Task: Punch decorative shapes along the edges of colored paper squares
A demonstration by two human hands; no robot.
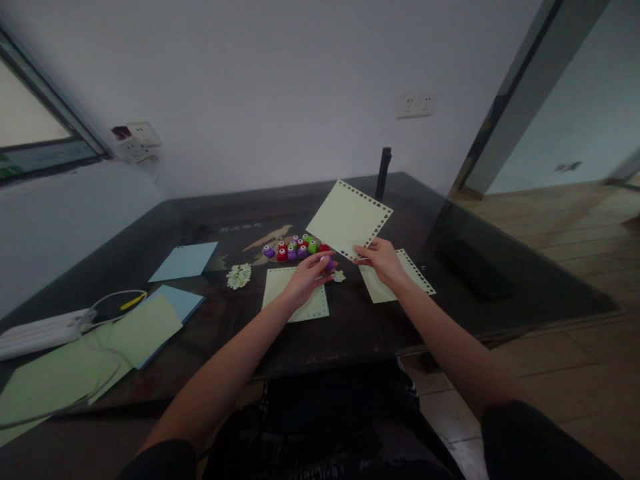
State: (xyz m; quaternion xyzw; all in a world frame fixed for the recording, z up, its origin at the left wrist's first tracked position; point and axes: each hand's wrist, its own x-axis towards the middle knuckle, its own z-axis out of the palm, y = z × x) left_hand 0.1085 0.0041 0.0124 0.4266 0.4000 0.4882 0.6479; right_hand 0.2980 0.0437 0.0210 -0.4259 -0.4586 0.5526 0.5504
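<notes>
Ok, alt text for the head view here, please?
The right hand holds up a pale green sheet with punched edges over a dark table, while the left hand grips a small purple punch. Coloured punches and more paper sheets lie around.

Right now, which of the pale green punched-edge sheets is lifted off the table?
The sheet pinched by the right hand; the other two lie flat on the table.
</notes>
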